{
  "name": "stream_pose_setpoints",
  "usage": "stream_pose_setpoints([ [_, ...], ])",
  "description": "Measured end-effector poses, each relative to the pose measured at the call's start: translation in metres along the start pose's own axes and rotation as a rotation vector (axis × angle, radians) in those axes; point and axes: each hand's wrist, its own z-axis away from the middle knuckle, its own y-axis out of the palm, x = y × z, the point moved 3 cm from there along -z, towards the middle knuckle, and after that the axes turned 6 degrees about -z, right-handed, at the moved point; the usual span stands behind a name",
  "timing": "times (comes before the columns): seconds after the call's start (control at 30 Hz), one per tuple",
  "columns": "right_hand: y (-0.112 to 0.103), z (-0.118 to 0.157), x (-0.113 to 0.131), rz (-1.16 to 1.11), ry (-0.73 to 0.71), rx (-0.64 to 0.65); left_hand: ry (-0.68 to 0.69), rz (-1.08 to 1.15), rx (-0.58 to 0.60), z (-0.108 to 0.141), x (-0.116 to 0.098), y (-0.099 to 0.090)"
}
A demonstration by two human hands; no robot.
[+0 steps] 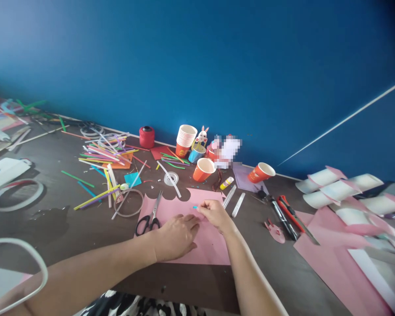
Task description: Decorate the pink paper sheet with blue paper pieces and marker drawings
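Under both hands lies a sheet of pink paper [213,252], its far edge cut in scallops. My left hand [176,237] rests flat on it, fingers stretched out towards the right. Just beyond, my right hand [213,214] is closed in a pinch at the paper's surface. A small blue piece [195,207] shows at its fingertips; its kind is too small to tell. Scissors [157,205] with black handles lie on the paper's left side, near my left wrist. A roll of clear tape [171,178] sits past the far edge.
Orange paper cups [204,170] and a red thread spool [146,137] stand near the blue wall. Colourful strips [108,151] are heaped at left. A glue stick [227,183], a red utility knife [292,213] and pink-and-white rolls [332,193] lie to the right.
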Motion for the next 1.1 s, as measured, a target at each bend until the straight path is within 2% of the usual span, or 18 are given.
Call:
stream_pose_setpoints([
  [0.3,0.0042,0.001,-0.0004,0.133,0.043,-0.025,-0.005,0.026,0.02,-0.0006,0.0006,-0.0042],
  [1.1,0.0054,0.0046,0.0075,0.209,0.033,-0.053,-0.009,-0.029,0.027,-0.0002,0.0,-0.0024],
])
